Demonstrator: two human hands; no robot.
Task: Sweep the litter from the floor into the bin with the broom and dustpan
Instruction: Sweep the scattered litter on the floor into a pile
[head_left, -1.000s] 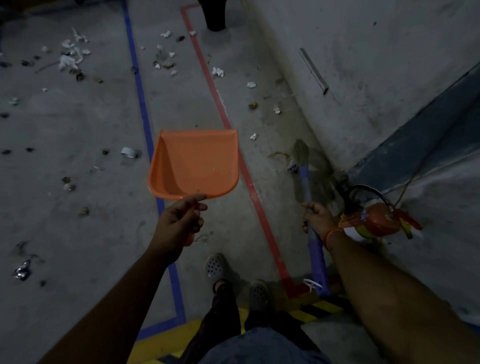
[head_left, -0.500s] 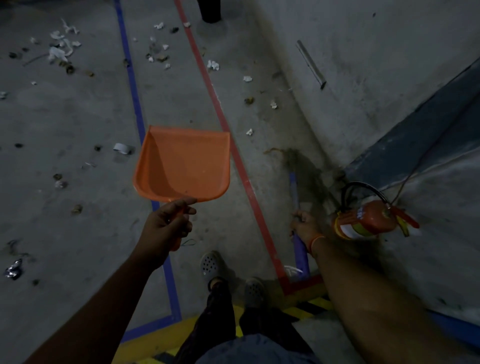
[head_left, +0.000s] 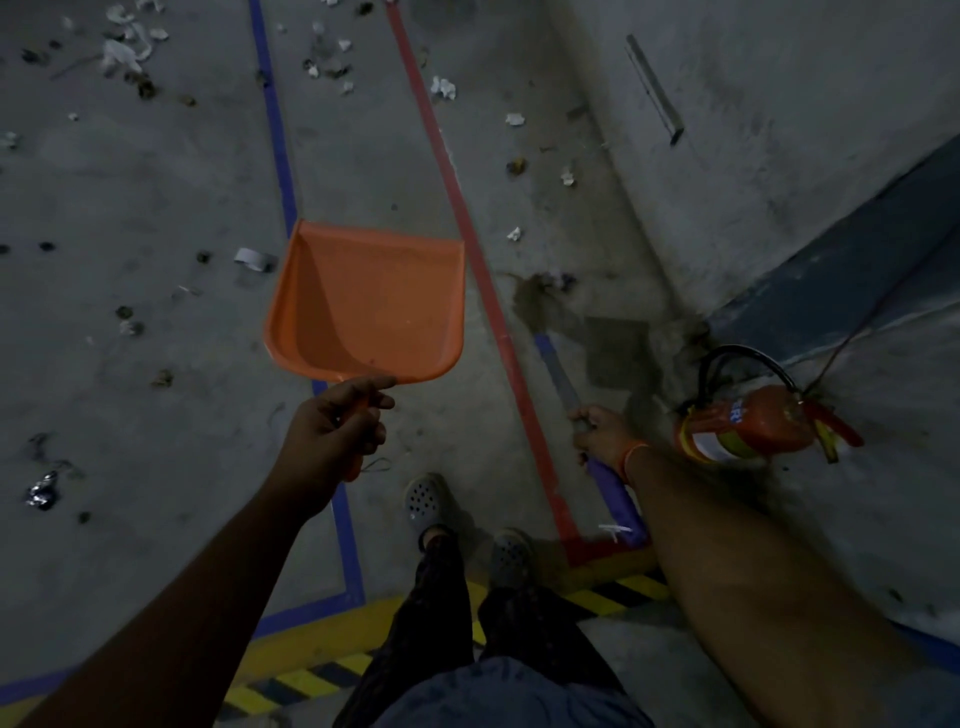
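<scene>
My left hand (head_left: 335, 431) grips the handle of an orange dustpan (head_left: 371, 301), held level above the floor with its mouth pointing away from me. My right hand (head_left: 602, 434) grips the blue-purple handle of the broom (head_left: 558, 369); its blurred head reaches the floor by the wall base, near a small scrap. Litter (head_left: 124, 52) of white paper scraps and dark bits lies scattered over the grey concrete floor, mostly at the far left and along the red line. No bin is in view.
A red fire extinguisher (head_left: 753, 426) lies on the floor just right of my right hand. A concrete wall (head_left: 779, 130) rises on the right. Blue (head_left: 275, 130) and red (head_left: 447, 156) floor lines run away from me; yellow-black hazard striping (head_left: 322, 675) crosses near my feet (head_left: 426, 501).
The broom head has swept back towards me along the wall base and is blurred. The dustpan stays in my left hand, hardly shifted. The view has tilted down slightly.
</scene>
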